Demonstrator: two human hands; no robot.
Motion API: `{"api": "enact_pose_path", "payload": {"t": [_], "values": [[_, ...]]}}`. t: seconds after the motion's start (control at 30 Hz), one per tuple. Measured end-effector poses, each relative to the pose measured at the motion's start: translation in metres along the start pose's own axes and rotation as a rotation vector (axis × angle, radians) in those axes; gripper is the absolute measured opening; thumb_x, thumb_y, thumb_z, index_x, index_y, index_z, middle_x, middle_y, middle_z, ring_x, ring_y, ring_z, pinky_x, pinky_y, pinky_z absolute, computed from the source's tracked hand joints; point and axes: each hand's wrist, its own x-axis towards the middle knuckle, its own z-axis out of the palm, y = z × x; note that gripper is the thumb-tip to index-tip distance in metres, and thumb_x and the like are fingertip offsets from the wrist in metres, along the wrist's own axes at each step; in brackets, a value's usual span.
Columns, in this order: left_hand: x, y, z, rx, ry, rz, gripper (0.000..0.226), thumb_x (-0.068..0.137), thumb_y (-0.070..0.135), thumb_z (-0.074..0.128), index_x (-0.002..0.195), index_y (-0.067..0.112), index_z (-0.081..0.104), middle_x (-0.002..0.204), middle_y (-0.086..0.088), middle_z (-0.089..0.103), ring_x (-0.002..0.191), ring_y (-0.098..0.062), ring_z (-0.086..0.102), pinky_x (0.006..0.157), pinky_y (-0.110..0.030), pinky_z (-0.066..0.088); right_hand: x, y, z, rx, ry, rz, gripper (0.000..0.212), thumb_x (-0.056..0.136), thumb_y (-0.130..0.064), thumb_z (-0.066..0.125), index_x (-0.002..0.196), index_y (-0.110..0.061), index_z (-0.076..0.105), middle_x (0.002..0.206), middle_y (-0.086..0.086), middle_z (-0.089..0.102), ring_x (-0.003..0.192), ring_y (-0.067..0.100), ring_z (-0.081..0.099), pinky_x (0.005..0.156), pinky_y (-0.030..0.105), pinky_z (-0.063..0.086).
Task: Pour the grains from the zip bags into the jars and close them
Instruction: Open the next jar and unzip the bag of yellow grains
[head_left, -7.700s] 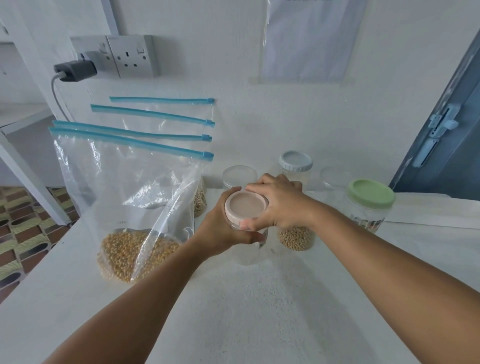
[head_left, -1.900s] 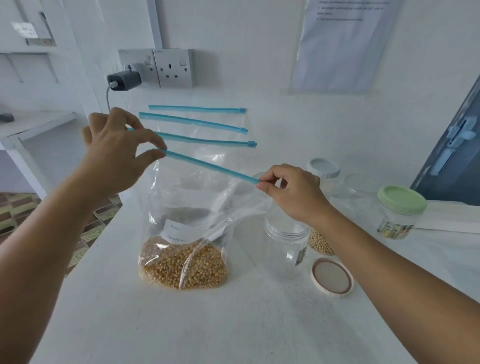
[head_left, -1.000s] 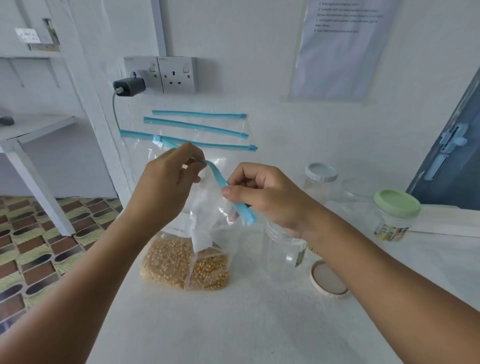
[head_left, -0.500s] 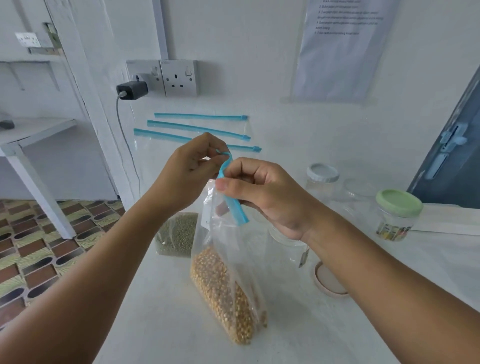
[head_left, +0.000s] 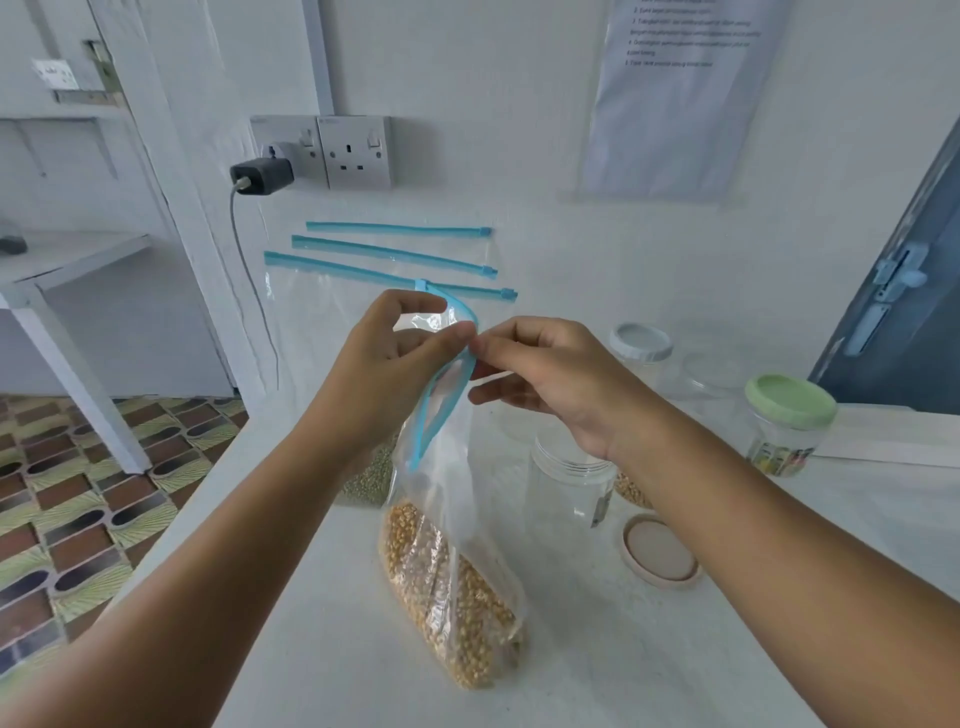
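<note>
on the white table (head_left: 322, 649), we pinch the blue zip (head_left: 441, 400) of the corn bag (head_left: 457, 582) between both hands, left hand (head_left: 384, 369) and right hand (head_left: 550, 379) clamped at its top; the open jar (head_left: 569, 488) stands just beside it, its lid (head_left: 661, 552) lying nearby.

Clear zip bag (head_left: 457, 519) of yellow grains standing upright, open lidless jar (head_left: 569, 488) just beside

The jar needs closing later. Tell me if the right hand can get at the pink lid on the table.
Probably yes: the pink lid lies uncovered just below the right hand, but that hand first must release the zip bag.
</note>
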Motion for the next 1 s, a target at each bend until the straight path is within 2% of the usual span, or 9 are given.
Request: {"api": "enact_pose_path", "payload": {"t": [0.13, 0.3, 0.4, 0.5, 0.6, 0.67, 0.77, 0.87, 1.0], "values": [[0.000, 0.004, 0.000, 0.038, -0.008, -0.035, 0.053, 0.082, 0.040, 0.081, 0.127, 0.026, 0.057, 0.092, 0.002, 0.080, 0.083, -0.016, 0.076, 0.078, -0.025, 0.058, 0.003, 0.001, -0.003, 0.010, -0.008, -0.037, 0.009, 0.098, -0.016, 0.071, 0.099, -0.008, 0.075, 0.097, 0.011, 0.079, 0.079, 0.019, 0.078, 0.065, 0.014, 0.055], [0.005, 0.000, -0.010, 0.030, 0.084, -0.007, 0.036, 0.090, 0.012, 0.079, 0.118, 0.024, 0.061, 0.082, -0.009, 0.076, 0.081, -0.027, 0.073, 0.089, -0.046, 0.058, 0.010, 0.011, -0.017, -0.102, 0.164, -0.065, 0.007, 0.093, -0.013, 0.069, 0.097, -0.008, 0.068, 0.085, 0.007, 0.071, 0.067, 0.016, 0.074, 0.073, 0.032, 0.059], [0.006, -0.003, -0.029, 0.146, 0.240, 0.047, 0.035, 0.091, 0.010, 0.075, 0.117, 0.026, 0.057, 0.081, -0.016, 0.070, 0.059, -0.012, 0.058, 0.064, -0.033, 0.050, 0.011, 0.021, -0.040, -0.391, 0.267, -0.117, 0.025, 0.090, -0.017, 0.067, 0.106, -0.022, 0.049, 0.076, 0.001, 0.063, 0.071, 0.023, 0.074, 0.070, 0.040, 0.055], [0.001, -0.004, -0.035, 0.234, 0.321, 0.114, 0.035, 0.092, 0.013, 0.072, 0.118, 0.026, 0.053, 0.077, -0.012, 0.067, 0.052, -0.006, 0.054, 0.056, -0.030, 0.044, 0.008, 0.022, -0.056, -0.559, 0.242, -0.170, 0.023, 0.093, -0.011, 0.059, 0.100, -0.030, 0.048, 0.077, 0.001, 0.056, 0.082, 0.033, 0.069, 0.070, 0.044, 0.056], [-0.005, -0.002, -0.023, 0.184, 0.258, 0.126, 0.033, 0.093, 0.018, 0.074, 0.116, 0.029, 0.053, 0.073, -0.004, 0.068, 0.063, -0.011, 0.066, 0.065, -0.032, 0.050, 0.009, 0.016, -0.054, -0.678, 0.122, -0.194, 0.032, 0.096, -0.006, 0.050, 0.093, -0.035, 0.063, 0.097, 0.000, 0.051, 0.080, 0.024, 0.063, 0.056, 0.024, 0.044], [-0.006, 0.000, -0.014, 0.146, 0.221, 0.139, 0.034, 0.093, 0.020, 0.076, 0.115, 0.029, 0.053, 0.074, -0.001, 0.071, 0.066, -0.010, 0.069, 0.069, -0.033, 0.053, 0.010, 0.010, -0.049, -0.655, 0.062, -0.214, 0.043, 0.095, -0.001, 0.046, 0.094, -0.036, 0.071, 0.098, 0.000, 0.047, 0.057, 0.008, 0.053, 0.045, 0.012, 0.035], [-0.008, 0.002, -0.007, 0.140, 0.197, 0.139, 0.037, 0.091, 0.023, 0.078, 0.116, 0.031, 0.052, 0.079, 0.002, 0.073, 0.071, -0.017, 0.072, 0.076, -0.040, 0.061, 0.010, -0.002, -0.048, -0.582, 0.049, -0.214, 0.046, 0.094, 0.002, 0.045, 0.101, -0.031, 0.076, 0.077, -0.016, 0.038, 0.035, 0.009, 0.039, 0.040, 0.013, 0.030], [-0.010, -0.002, -0.009, 0.136, 0.233, 0.131, 0.038, 0.092, 0.021, 0.077, 0.118, 0.029, 0.051, 0.079, 0.003, 0.073, 0.071, -0.015, 0.073, 0.075, -0.039, 0.062, 0.012, -0.006, -0.054, -0.629, 0.069, -0.214, 0.050, 0.092, 0.004, 0.044, 0.104, -0.031, 0.078, 0.069, -0.022, 0.036, 0.034, 0.007, 0.041, 0.040, 0.012, 0.030], [-0.014, -0.002, -0.013, 0.098, 0.247, 0.108, 0.039, 0.091, 0.022, 0.078, 0.116, 0.033, 0.050, 0.080, 0.002, 0.073, 0.071, -0.013, 0.073, 0.075, -0.037, 0.060, 0.010, 0.001, -0.058, -0.557, 0.089, -0.190, 0.045, 0.094, -0.001, 0.051, 0.109, -0.034, 0.076, 0.063, -0.024, 0.052, 0.046, -0.003, 0.053, 0.046, 0.009, 0.032]]}}
